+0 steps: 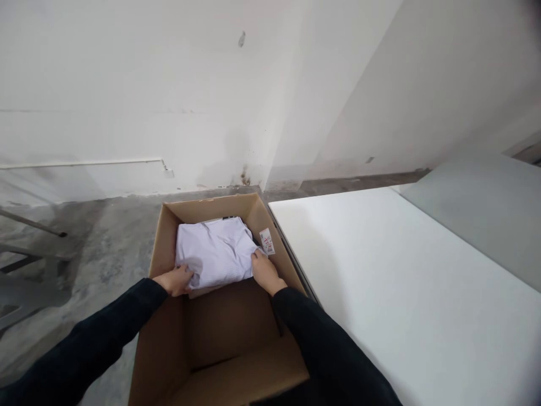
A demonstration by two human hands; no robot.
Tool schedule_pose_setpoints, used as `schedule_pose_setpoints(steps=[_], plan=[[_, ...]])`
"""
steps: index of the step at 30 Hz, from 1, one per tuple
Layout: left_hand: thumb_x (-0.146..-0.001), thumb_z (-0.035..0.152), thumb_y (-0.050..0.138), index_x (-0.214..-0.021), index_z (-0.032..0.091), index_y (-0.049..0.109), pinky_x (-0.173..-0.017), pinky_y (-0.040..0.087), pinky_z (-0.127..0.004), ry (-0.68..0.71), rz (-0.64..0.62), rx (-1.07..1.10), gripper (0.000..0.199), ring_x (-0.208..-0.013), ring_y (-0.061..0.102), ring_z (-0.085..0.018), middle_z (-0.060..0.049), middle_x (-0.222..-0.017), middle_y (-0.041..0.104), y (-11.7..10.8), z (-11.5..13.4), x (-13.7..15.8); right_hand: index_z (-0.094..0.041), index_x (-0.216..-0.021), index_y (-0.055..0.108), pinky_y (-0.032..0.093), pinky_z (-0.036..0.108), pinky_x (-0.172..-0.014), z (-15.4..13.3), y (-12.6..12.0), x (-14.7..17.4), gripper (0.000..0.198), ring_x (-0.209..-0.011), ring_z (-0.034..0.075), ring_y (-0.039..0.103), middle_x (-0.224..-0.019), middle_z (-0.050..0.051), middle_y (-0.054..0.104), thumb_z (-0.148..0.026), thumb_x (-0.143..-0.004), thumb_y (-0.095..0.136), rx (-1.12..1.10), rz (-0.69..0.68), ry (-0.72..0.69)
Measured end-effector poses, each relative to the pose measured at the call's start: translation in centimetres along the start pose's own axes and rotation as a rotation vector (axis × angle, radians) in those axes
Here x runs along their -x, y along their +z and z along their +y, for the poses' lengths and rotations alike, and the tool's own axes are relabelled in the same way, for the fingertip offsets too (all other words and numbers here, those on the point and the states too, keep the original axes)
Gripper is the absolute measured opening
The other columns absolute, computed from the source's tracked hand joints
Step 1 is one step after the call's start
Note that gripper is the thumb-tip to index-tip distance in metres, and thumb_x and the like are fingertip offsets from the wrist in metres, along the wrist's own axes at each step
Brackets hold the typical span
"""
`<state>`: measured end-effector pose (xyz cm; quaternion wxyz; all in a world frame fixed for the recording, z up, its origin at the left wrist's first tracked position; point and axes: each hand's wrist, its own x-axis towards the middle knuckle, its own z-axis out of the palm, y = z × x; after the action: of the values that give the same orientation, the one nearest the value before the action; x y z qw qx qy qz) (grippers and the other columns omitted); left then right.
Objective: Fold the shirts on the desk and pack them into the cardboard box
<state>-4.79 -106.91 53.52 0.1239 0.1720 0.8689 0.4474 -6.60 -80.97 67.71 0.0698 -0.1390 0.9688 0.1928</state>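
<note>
A folded pale lilac shirt [217, 248] with fine stripes lies in the far half of an open cardboard box [169, 344]. My left hand [177, 280] pinches its near left corner. Across from it, my right hand [264, 269] grips the right edge of the shirt, close to the box's right wall. Under the shirt, edges of other folded cloth show, with a dark bit at the back. A white label with red marks [267, 241] is stuck to the inner right wall. The near half of the box shows its brown bottom.
A white table [406, 270] stands right beside the box, with a pale upright panel [477, 208] at its far right. Metal legs of a stool or stand [34, 287] are on the concrete floor [110, 242] at left. Behind is a scuffed white wall [190, 84].
</note>
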Motion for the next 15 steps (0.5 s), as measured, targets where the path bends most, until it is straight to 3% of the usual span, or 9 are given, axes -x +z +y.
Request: schedule_pose_setpoints(steps=[5,9,12,15], plan=[[-0.056,0.029,0.069,-0.109,0.012,0.065,-0.098,0.040,-0.056,-0.017,-0.105,-0.171,0.056,-0.116,0.054,-0.045,-0.025,-0.123,0.058,0.0,0.5,-0.1,0.002,-0.126,0.055,0.045,0.034,-0.099,0.3,0.1,-0.3,0.044,-0.119,0.027,0.052,-0.139,0.026,0.045,-0.003,-0.083,0.048,-0.054,-0.042,-0.037],[-0.065,0.026,0.065,-0.118,0.003,0.059,-0.094,0.044,-0.053,-0.006,-0.208,-0.320,0.058,-0.111,0.059,-0.044,-0.030,-0.124,0.057,-0.7,2.0,0.2,0.000,-0.121,0.059,0.045,0.034,-0.098,0.4,-0.8,1.0,0.041,-0.116,0.027,0.054,-0.132,0.024,0.052,-0.004,-0.081,0.053,-0.064,-0.073,-0.089],[-0.079,0.023,0.053,-0.124,0.004,0.057,-0.097,0.043,-0.049,0.050,-0.228,-0.384,0.049,-0.112,0.059,-0.038,-0.028,-0.125,0.058,-1.1,4.4,0.7,-0.003,-0.115,0.064,0.047,0.034,-0.094,0.6,-2.3,2.9,0.034,-0.110,0.027,0.058,-0.121,0.021,0.059,-0.007,-0.083,0.055,-0.050,-0.096,-0.126],[-0.085,0.026,0.049,-0.135,0.010,0.050,-0.101,0.042,-0.046,0.161,-0.222,-0.440,0.052,-0.118,0.057,-0.035,-0.023,-0.133,0.055,-1.1,8.2,1.2,-0.005,-0.108,0.066,0.047,0.034,-0.091,1.1,-5.0,5.5,0.026,-0.104,0.026,0.060,-0.114,0.019,0.062,-0.012,-0.086,0.055,-0.017,-0.095,-0.180]])
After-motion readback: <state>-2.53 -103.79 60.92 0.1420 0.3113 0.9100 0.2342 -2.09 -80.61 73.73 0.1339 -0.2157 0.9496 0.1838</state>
